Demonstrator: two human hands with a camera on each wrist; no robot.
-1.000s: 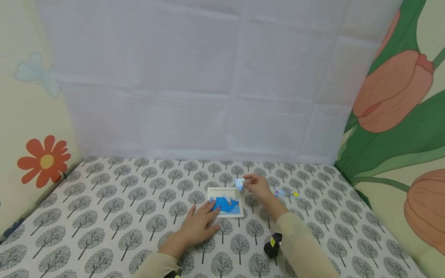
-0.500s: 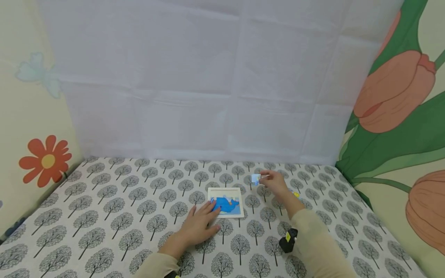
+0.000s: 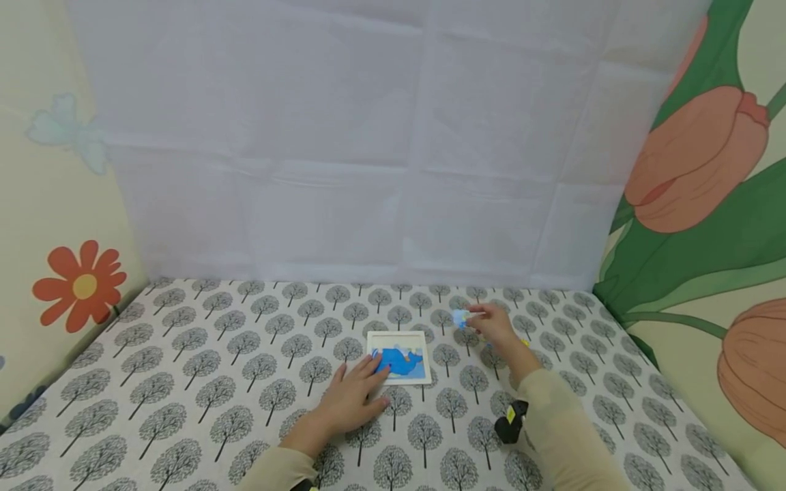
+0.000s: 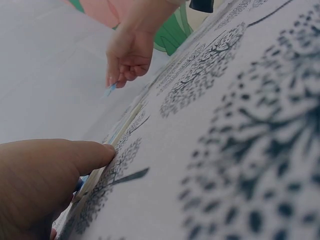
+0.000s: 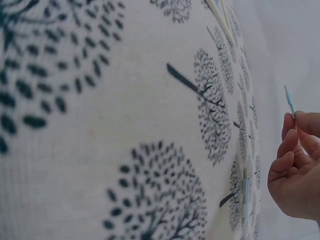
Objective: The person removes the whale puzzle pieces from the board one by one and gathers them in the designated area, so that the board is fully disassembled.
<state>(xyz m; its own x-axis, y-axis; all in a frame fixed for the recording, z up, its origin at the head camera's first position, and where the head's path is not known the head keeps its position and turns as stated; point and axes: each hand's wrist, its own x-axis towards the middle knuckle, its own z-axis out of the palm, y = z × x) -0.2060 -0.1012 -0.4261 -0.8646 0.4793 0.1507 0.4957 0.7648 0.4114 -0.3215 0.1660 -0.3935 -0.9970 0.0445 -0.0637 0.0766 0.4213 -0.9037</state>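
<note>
A white-framed jigsaw puzzle (image 3: 402,361) with a blue whale picture lies flat on the table. My left hand (image 3: 348,404) rests at its left side, fingers stretched over the frame's lower left corner; in the left wrist view the thumb (image 4: 95,155) lies along the near edge. Beyond the puzzle to the right, my right hand (image 3: 496,329) holds a light-blue jigsaw piece (image 3: 460,318) between thumb and fingertips, raised above the cloth. Seen edge-on in the right wrist view, the held piece (image 5: 290,101) is thin, and the other fingers curl in below it.
More loose pieces lie to the right, mostly hidden by my right forearm; a bit of a yellow piece (image 3: 525,343) shows. The tablecloth (image 3: 245,409) has a tree print. A white sheet (image 3: 344,150) hangs behind the table, between painted walls.
My right hand has moved away from the puzzle to the right with the jigsaw piece, slowing over the last half second, and the piece has turned. My left hand has stayed in place.
</note>
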